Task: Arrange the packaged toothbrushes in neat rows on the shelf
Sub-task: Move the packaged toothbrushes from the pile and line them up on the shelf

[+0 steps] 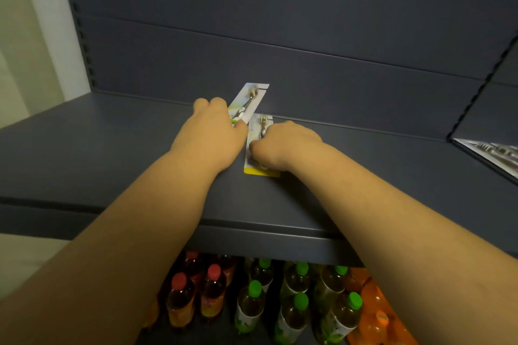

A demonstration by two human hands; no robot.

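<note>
Two packaged toothbrushes are in my hands over the dark blue shelf (112, 154). My left hand (213, 134) grips one pack (248, 102) by its lower end, so its top tilts up toward the back panel. A second pack (259, 145) with a yellow bottom edge lies flat on the shelf, its top near the back wall. My right hand (283, 145) rests on it with curled fingers that pinch its middle. Both packs sit side by side, almost touching.
Another flat package (493, 154) lies on the neighbouring shelf section at the right edge. Below the shelf stand bottles with red caps (196, 288), green caps (297, 302) and orange bottles (375, 314). A pale wall is at the left.
</note>
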